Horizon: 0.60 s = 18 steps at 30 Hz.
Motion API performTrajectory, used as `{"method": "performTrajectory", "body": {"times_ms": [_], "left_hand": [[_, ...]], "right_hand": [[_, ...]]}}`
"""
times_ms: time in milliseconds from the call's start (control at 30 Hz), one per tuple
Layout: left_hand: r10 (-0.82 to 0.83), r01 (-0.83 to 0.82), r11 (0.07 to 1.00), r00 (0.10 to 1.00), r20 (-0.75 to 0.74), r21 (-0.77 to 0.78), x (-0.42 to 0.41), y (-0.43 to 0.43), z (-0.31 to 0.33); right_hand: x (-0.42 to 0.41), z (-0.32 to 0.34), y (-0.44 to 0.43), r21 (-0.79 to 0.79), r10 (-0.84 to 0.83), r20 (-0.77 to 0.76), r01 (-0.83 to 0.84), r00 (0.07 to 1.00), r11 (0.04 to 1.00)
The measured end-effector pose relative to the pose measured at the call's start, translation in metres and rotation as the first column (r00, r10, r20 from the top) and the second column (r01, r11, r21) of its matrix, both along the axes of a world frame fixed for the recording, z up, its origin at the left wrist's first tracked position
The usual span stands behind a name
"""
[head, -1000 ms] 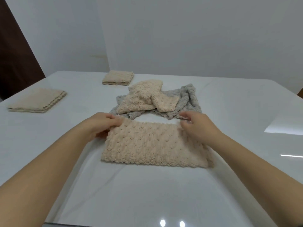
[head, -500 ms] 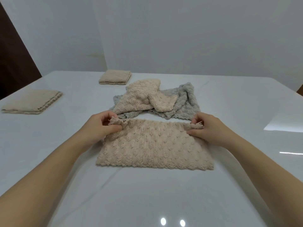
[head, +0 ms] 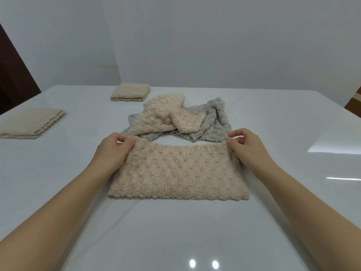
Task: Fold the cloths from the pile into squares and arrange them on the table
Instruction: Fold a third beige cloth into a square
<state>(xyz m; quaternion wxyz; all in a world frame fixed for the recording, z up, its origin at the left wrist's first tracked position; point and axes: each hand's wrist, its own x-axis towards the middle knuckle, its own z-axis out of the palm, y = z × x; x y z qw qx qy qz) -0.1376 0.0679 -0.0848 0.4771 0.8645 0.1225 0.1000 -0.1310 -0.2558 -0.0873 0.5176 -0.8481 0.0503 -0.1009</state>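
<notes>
Beige, nubby fleece cloth (head: 178, 173), folded into a long rectangle, is lying across the middle of the glossy white table (head: 273, 114), somewhat nearer the near edge than the far one, as a person is holding up its two far corners. The left hand (head: 114, 148) is pinching the far left corner between thumb and curled fingers, and the right hand (head: 247, 147) is pinching the far right corner the same way. The cloth's far edge is lifting slightly and sagging between the two grips, while its near edge is resting flat on the surface. Just beyond it, toward the far edge, the pile is sitting: a crumpled beige fleece cloth (head: 166, 114) is lying on top of a rumpled grey fleece cloth (head: 214, 122), which is spreading out to the right and peeking from underneath on the left. Two folded pieces are lying well apart from the pile: a folded beige square (head: 130, 92) close to the far edge and a second folded beige square (head: 31, 123) by the left edge. Two bright spots of light (head: 192, 263) are glinting on the surface by the near edge.
</notes>
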Motion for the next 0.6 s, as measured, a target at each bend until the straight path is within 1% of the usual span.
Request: {"method": "performTrajectory", "body": {"times_ms": [100, 167, 267, 333, 400, 467, 533, 600], "left_hand": [[0.053, -0.053, 0.978, 0.999, 0.005, 0.204, 0.0, -0.01, -0.002], [0.093, -0.102, 0.929, 0.995, 0.043, 0.356, -0.001, -0.013, -0.004], [0.154, -0.165, 0.803, 0.986, 0.069, 0.573, -0.003, -0.01, -0.01], [0.178, -0.167, 0.741, 0.983, 0.05, 0.651, -0.004, -0.007, -0.012], [0.185, -0.153, 0.707, 0.982, 0.028, 0.69, -0.004, -0.008, -0.012], [0.177, -0.129, 0.708, 0.984, 0.003, 0.694, -0.004, -0.011, -0.01], [0.179, -0.106, 0.754, 0.983, -0.047, 0.648, -0.003, -0.01, -0.007], [0.181, -0.076, 0.824, 0.974, -0.133, 0.561, -0.003, -0.005, 0.001]], "right_hand": [[-0.004, -0.003, 0.014, -0.154, -0.036, 0.107, 0.053, 0.994, 0.987], [-0.006, -0.007, 0.021, -0.305, -0.015, 0.175, 0.068, 0.984, 0.95], [-0.005, -0.012, 0.022, -0.572, -0.01, 0.176, 0.111, 0.984, 0.812], [-0.004, -0.012, 0.021, -0.673, -0.028, 0.139, 0.115, 0.99, 0.73], [-0.004, -0.012, 0.021, -0.722, -0.04, 0.107, 0.105, 0.993, 0.684], [-0.005, -0.011, 0.024, -0.738, -0.06, 0.076, 0.096, 0.995, 0.668], [-0.007, -0.006, 0.025, -0.777, -0.087, 0.08, 0.116, 0.993, 0.618], [-0.009, 0.002, 0.028, -0.814, -0.079, 0.146, 0.165, 0.986, 0.557]]}}
